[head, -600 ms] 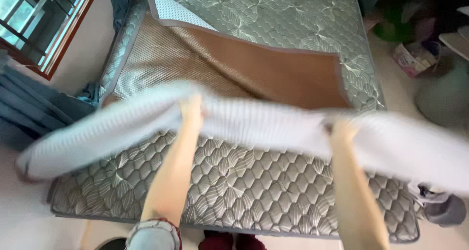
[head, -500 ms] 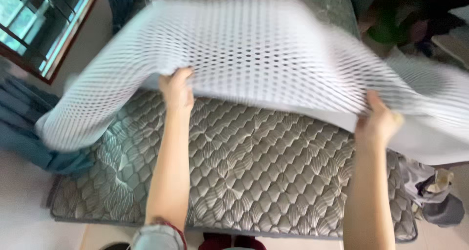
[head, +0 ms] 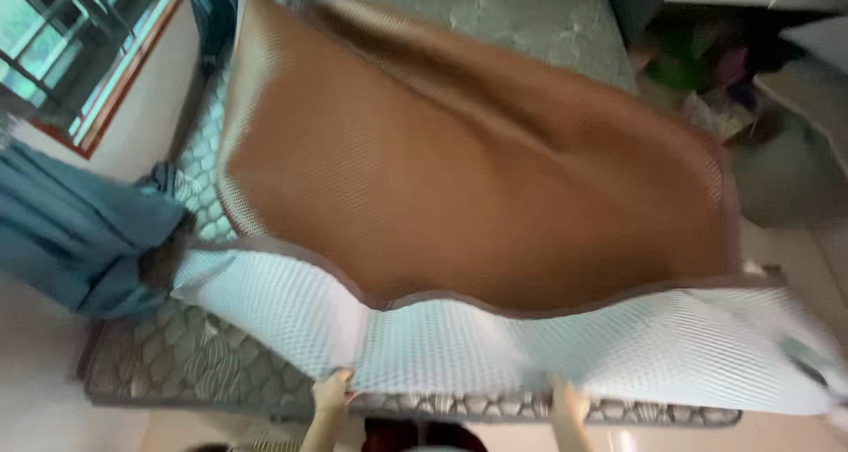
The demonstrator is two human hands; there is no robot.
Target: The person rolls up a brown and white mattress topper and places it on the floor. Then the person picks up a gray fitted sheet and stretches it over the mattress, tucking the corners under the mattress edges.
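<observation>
A large brown woven mat [head: 477, 169] with a grey border billows over the quilted grey mattress [head: 177, 355]. Its white mesh underside [head: 495, 350] folds down along the near edge. My left hand [head: 332, 390] grips that near edge at lower centre. My right hand [head: 570, 401] holds the same edge further right. Both hands are low in the frame, near the foot of the mattress. The picture is motion-blurred.
Blue curtains [head: 79, 240] hang at the left below a window [head: 62, 37]. Cluttered items and a pale piece of furniture [head: 777, 55] sit on the floor at the upper right. Light floor shows along the left of the mattress.
The mat has been flung out: the lifted white underside came down, the brown face now spreads across the mattress, and both hands have dropped toward the near edge.
</observation>
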